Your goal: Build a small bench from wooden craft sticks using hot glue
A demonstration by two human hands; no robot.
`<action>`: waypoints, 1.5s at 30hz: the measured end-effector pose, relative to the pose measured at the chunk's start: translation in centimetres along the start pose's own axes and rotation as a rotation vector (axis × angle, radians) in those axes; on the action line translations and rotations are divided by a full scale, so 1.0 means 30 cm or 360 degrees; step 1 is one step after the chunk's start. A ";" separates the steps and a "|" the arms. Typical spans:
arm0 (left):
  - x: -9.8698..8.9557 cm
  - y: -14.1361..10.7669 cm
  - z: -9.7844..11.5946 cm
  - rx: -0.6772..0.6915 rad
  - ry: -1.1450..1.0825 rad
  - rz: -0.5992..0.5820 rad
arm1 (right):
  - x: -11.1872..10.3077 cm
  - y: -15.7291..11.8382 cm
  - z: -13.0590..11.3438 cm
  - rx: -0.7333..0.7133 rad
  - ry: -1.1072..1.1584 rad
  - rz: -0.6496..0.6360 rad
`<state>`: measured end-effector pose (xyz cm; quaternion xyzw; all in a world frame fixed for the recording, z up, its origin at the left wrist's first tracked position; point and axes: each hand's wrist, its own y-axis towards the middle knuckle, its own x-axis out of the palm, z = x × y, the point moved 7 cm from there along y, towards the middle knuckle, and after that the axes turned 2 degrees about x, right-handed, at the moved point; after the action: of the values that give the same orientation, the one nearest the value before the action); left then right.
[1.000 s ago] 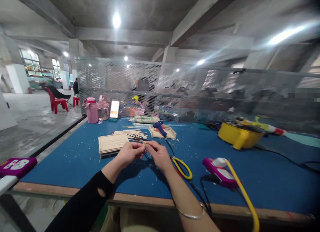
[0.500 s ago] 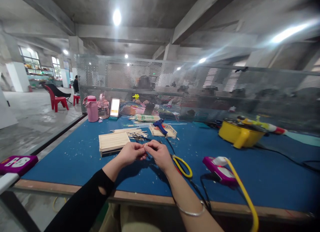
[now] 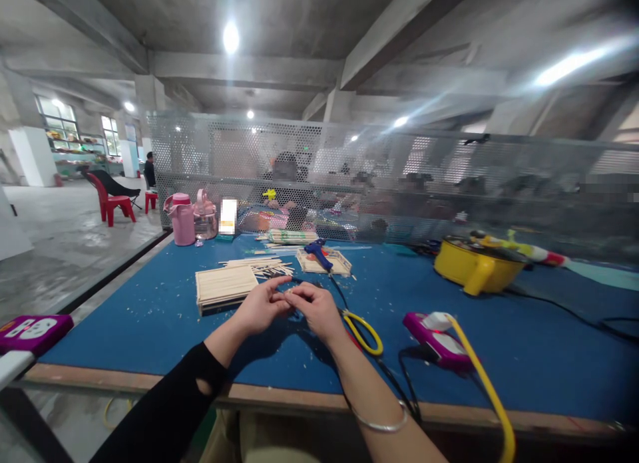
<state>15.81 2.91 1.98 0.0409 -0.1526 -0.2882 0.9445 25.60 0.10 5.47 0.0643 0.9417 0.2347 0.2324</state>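
Note:
My left hand (image 3: 259,308) and my right hand (image 3: 315,310) meet above the blue table, fingertips touching. The right thumb and fingers are pinched around something too small to make out. My left index finger is lifted and stretched out, while the left thumb and lower fingers stay closed at the same spot; what they hold is hidden. Left of my hands lies a box-like block faced with thin wooden sticks (image 3: 227,287). Behind them are loose wooden sticks (image 3: 264,265) and a blue glue gun (image 3: 318,255) resting over a shallow stick-built frame (image 3: 339,263).
Yellow-handled scissors (image 3: 364,333) lie right of my hands, near a purple power strip (image 3: 434,343) with a yellow cable. A yellow pot (image 3: 474,267) stands at the back right. A pink jug (image 3: 182,220) stands back left, before a perforated metal screen (image 3: 239,137).
My left index finger has lifted away from the pinch and straightened. The right hand keeps its pinch. The whole view has shifted slightly.

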 end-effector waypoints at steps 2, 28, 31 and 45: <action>0.001 -0.001 -0.005 -0.0018 0.0003 0.0011 | 0.002 0.001 0.005 0.0006 0.0005 0.0024; -0.024 -0.012 0.003 -0.0203 -0.0143 0.0114 | -0.277 -0.092 0.130 0.0777 -0.1570 -0.0193; -0.017 -0.013 0.003 -0.0199 -0.0124 0.0049 | -0.267 -0.090 0.098 0.0612 -0.1400 -0.0136; 0.027 -0.032 0.062 0.0088 0.0180 -0.0167 | -0.123 -0.099 -0.098 -0.0173 -0.0964 -0.0441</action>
<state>15.34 1.68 3.79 0.0912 -0.1047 -0.3302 0.9336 27.45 -4.59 7.87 -0.0100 0.8157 0.2209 0.5346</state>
